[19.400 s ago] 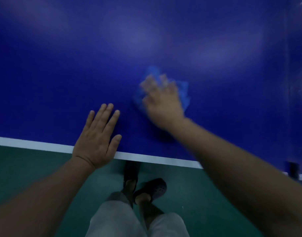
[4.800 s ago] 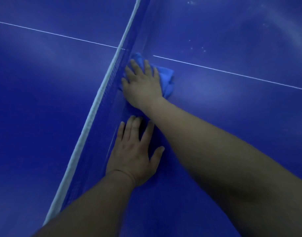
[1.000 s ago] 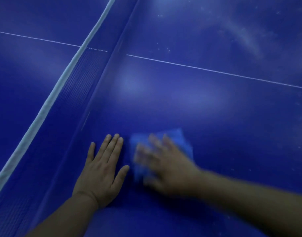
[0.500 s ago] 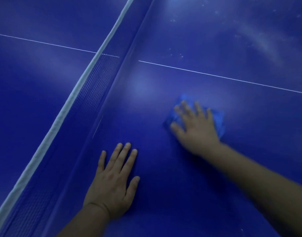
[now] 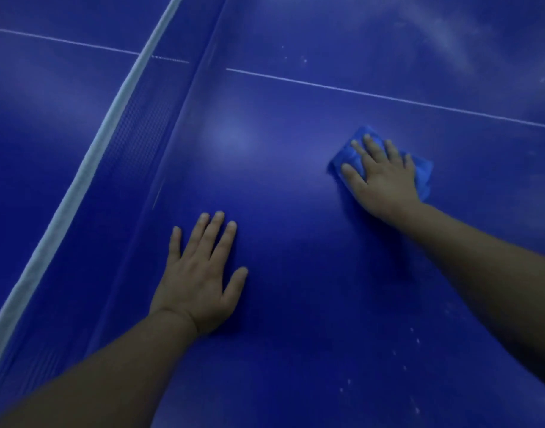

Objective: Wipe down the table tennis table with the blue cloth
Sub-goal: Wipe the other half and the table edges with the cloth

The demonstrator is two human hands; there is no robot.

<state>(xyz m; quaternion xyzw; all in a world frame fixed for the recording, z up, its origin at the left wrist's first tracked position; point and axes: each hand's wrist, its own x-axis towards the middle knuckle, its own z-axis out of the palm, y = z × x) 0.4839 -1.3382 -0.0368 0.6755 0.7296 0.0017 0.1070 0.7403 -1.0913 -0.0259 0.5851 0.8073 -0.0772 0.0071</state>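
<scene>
The right hand, fingers spread flat, presses a crumpled blue cloth onto the dark-blue worktop; the left hand apparently rests flat, fingers apart, holding nothing.

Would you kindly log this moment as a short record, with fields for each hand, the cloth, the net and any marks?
left hand: flat on the table, fingers straight, holding nothing
right hand: presses the blue cloth down
cloth: bunched, short of the white line
net: left of the left hand
marks: pale specks by the right forearm
</scene>
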